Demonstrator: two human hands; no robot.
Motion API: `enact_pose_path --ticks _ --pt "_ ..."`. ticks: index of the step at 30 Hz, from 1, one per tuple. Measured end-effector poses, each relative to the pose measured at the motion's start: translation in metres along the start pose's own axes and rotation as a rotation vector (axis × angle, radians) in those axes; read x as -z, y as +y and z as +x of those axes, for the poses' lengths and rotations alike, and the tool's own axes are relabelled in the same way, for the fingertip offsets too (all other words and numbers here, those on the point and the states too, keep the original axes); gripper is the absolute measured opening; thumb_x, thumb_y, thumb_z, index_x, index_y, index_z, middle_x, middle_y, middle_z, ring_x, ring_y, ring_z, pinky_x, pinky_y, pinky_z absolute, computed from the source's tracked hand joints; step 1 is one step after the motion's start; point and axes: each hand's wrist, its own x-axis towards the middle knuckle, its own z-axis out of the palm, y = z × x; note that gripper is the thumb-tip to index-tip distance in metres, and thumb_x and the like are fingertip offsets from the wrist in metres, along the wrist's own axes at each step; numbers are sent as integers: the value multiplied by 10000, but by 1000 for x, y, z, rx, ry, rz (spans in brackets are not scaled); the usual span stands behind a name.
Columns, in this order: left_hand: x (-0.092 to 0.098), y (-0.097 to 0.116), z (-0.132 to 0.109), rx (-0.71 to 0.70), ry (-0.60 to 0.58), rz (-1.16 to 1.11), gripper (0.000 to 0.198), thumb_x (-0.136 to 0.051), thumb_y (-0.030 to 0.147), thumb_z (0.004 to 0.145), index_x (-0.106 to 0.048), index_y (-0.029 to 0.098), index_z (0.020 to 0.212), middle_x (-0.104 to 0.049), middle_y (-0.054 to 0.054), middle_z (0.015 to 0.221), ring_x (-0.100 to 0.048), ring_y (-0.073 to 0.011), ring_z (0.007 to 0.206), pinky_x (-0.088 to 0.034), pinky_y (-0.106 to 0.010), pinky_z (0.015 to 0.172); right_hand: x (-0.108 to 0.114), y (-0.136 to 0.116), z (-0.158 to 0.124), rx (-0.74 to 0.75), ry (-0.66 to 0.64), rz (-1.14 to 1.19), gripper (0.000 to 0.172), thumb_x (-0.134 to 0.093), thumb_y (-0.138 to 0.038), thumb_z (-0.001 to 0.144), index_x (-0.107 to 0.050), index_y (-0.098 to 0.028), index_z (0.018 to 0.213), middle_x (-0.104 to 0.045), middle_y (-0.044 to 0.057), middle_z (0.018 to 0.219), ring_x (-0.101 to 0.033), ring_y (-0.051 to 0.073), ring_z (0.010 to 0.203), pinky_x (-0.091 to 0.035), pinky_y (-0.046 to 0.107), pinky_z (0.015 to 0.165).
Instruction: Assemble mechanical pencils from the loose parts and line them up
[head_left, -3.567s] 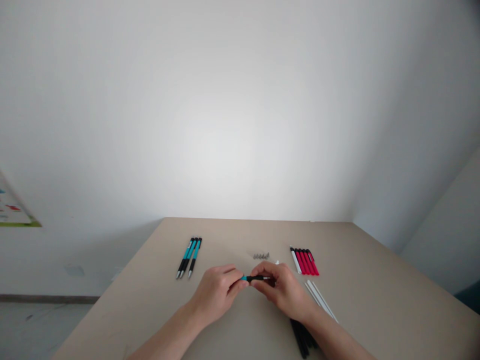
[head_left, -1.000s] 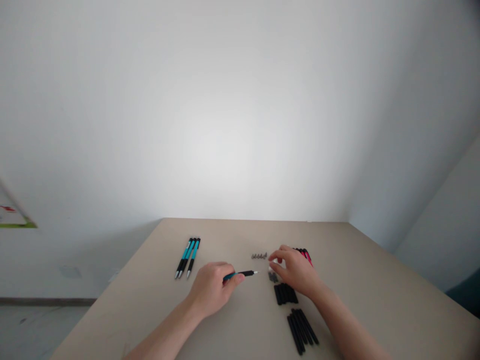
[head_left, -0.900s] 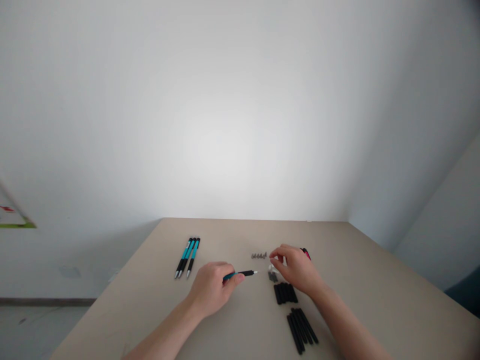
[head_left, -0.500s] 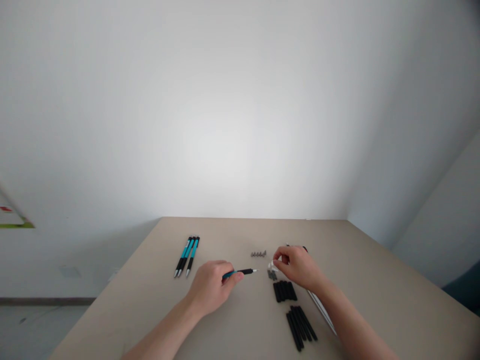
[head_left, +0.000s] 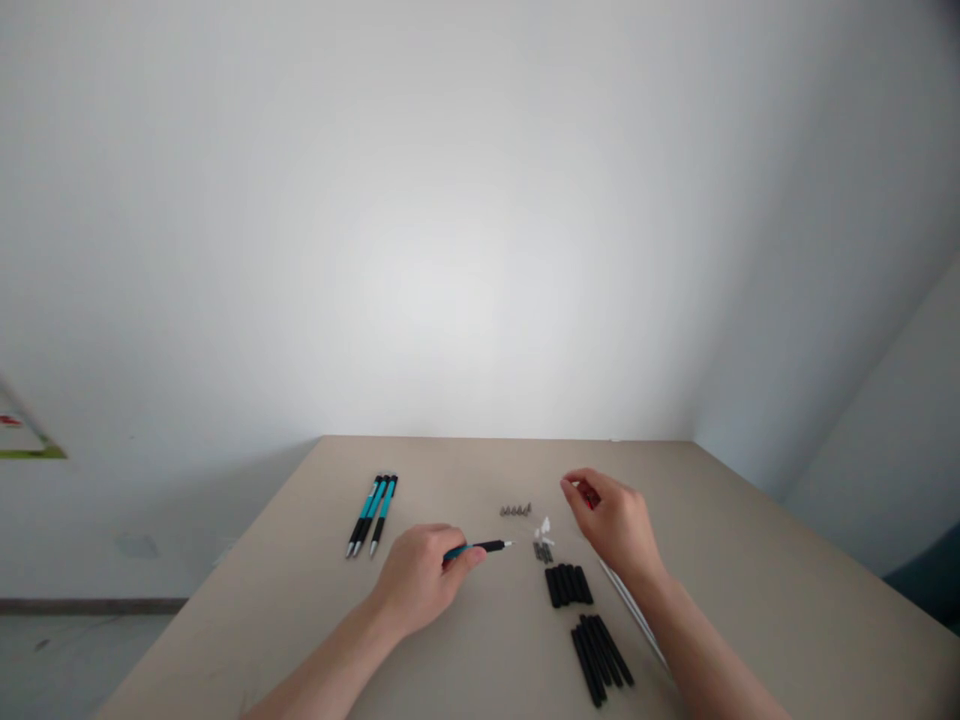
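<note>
My left hand (head_left: 420,580) rests on the beige table (head_left: 465,660) and is closed round a teal and black pen (head_left: 480,547), whose tip points right. My right hand (head_left: 613,518) is raised a little over the table's right middle, thumb and forefinger pinched together near its top; whatever sits between them is too small to name. Just left of that hand lie small white bits (head_left: 544,526), a few small dark parts (head_left: 543,551) and a row of tiny grey tips (head_left: 516,510).
Three finished teal and black pens (head_left: 373,514) lie side by side at the left. Two groups of black sleeves (head_left: 568,584) (head_left: 601,660) lie near the front right, with thin white refills (head_left: 634,612) beside my right forearm. Red parts (head_left: 592,497) peek from behind my right hand.
My right hand has let go of the pen, reached to the small parts at the right, pinched there and lifted up and slightly right. My left hand holds the pen still.
</note>
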Motion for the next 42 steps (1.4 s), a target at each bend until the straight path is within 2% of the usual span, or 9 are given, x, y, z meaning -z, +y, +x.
enact_pose_path --ticks 3,6,9,14,26,33,37,39,42 --pt "1 0 0 12 -6 2 413 -456 389 921 -513 181 570 -548 3 573 -466 -128 541 -228 -255 531 -14 -4 -4 132 -135 2 184 -509 -265 847 -684 -212 862 -692 40 862 -601 198 845 -433 290 762" --pt "1 1 0 13 -5 7 406 -459 387 921 -528 182 577 -550 3 572 -469 -130 542 -232 -259 535 -28 -3 -5 170 -293 4 220 -491 -214 853 -710 -193 844 -686 71 994 -574 225 944 -408 348 873" --pt "2 1 -1 13 2 18 407 -462 387 921 -531 183 576 -549 3 572 -473 -133 546 -233 -262 536 -35 -1 -5 173 -386 18 282 -455 -208 876 -729 -180 815 -681 80 1054 -567 232 979 -392 363 903" --pt "1 2 -2 8 7 28 410 -456 397 925 -527 183 582 -552 1 579 -485 -136 556 -231 -264 536 -36 -1 -4 176 -441 35 316 -432 -224 901 -736 -176 828 -699 57 1044 -577 224 950 -400 338 877" --pt "-1 -1 -1 4 3 45 400 -461 395 924 -522 185 589 -564 2 584 -501 -137 558 -235 -254 536 -37 -3 -5 173 -443 54 297 -444 -212 886 -733 -178 827 -722 46 921 -597 204 915 -412 304 851" --pt "0 -1 -1 24 7 37 402 -465 403 920 -534 187 588 -570 2 585 -503 -140 557 -241 -253 536 -30 -5 -1 96 -316 62 252 -488 -212 840 -732 -173 785 -726 77 852 -620 221 820 -448 334 807" --pt "-1 -2 0 69 37 42 384 -470 386 915 -557 188 598 -569 3 580 -501 -140 550 -234 -258 534 -24 -17 -5 57 -257 283 216 -528 -282 830 -725 -193 819 -720 63 868 -615 184 726 -481 295 701" --pt "-1 -4 1 87 54 43 376 -465 385 916 -577 189 615 -575 -1 582 -505 -144 552 -232 -260 535 -25 -26 -10 15 -295 441 210 -550 -312 824 -724 -195 827 -716 51 823 -605 173 683 -475 278 640" --pt "-1 -4 1 100 66 48 380 -460 391 917 -587 189 622 -577 -6 580 -507 -147 552 -232 -260 536 -30 -34 -18 -44 -365 595 211 -580 -348 816 -725 -196 837 -714 42 813 -608 174 708 -466 270 640"
